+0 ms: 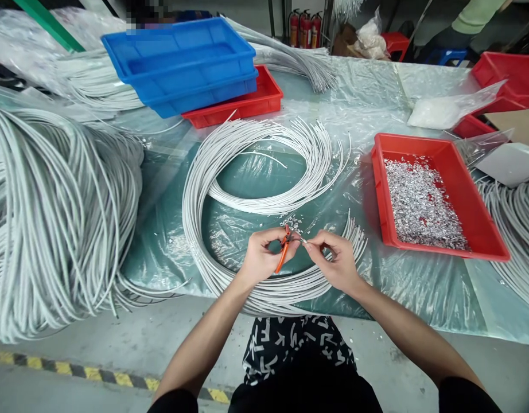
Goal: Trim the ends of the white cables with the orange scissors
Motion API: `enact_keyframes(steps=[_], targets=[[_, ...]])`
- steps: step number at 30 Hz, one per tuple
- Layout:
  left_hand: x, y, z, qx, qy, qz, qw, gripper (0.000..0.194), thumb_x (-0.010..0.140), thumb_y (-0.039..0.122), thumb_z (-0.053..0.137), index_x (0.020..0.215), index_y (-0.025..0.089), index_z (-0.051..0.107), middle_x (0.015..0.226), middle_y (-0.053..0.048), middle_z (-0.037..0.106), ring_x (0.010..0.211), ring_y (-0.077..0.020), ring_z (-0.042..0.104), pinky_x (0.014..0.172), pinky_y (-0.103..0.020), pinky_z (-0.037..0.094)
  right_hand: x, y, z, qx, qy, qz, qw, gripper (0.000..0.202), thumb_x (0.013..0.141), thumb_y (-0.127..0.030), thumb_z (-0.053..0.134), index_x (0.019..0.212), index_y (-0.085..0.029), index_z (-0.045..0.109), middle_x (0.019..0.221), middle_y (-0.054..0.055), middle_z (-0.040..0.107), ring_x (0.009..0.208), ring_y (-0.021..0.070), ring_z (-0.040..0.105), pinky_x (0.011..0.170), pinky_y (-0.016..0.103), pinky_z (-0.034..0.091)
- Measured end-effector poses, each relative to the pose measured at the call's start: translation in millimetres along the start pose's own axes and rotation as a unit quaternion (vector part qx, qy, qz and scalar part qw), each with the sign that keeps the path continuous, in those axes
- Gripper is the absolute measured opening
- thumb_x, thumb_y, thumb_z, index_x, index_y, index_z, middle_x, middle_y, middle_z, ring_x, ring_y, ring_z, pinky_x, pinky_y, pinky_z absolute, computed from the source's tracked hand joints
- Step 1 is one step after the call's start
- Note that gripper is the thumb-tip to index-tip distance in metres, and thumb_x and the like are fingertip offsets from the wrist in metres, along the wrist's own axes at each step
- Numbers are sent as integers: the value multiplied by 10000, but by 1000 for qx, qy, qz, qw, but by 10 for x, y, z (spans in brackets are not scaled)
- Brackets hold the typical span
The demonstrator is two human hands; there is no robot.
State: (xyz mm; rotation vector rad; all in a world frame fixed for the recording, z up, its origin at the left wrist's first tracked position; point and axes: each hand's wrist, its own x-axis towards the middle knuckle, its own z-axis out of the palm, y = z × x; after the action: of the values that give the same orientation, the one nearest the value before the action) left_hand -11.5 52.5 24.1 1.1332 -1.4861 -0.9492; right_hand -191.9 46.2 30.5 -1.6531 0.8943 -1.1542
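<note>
Orange-handled pliers [283,252] are in my left hand [264,255], whose fingers are closed round them. Just to the right, my right hand [335,261] pinches the end of a white cable [304,241], close to the tool's tip. Both hands are over the lower part of a large loose coil of white cables [199,229] lying on the plastic-covered table. Small silvery scraps [292,222] lie on the table just beyond my fingertips.
A red tray [483,229] of small silvery pieces stands at the right. Blue trays [182,63] sit on a red one [247,106] at the back. A big cable bundle [62,223] fills the left side. A person's sleeve [475,16] shows at the top right.
</note>
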Motion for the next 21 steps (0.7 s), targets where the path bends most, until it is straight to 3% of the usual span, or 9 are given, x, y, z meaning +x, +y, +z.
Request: enact_keyframes(steps=[8, 15, 21], targets=[[11, 42, 14, -15, -18, -16, 1000, 156, 752, 234, 757, 670, 133, 671, 603, 3, 565, 623, -131, 548, 640, -244, 461, 9, -2, 26, -34, 7, -17, 999, 108, 886, -179, 619, 779, -181, 612, 641, -32, 493, 564, 105, 444, 535, 251, 377], [-5, 13, 16, -16, -27, -35, 999, 134, 755, 221, 740, 690, 127, 669, 650, -13, 606, 620, -117, 524, 624, -230, 441, 4, 44, 24, -54, 29, -44, 997, 86, 894, -171, 621, 810, -193, 624, 646, -29, 492, 583, 119, 462, 560, 267, 398], [8, 42, 36, -87, -31, -89, 992, 204, 704, 294, 792, 766, 122, 703, 655, -17, 627, 567, -103, 509, 565, -216, 438, -6, 46, 32, -128, 49, -102, 985, 94, 887, -154, 625, 810, -201, 648, 650, -2, 552, 604, 144, 491, 578, 298, 414]])
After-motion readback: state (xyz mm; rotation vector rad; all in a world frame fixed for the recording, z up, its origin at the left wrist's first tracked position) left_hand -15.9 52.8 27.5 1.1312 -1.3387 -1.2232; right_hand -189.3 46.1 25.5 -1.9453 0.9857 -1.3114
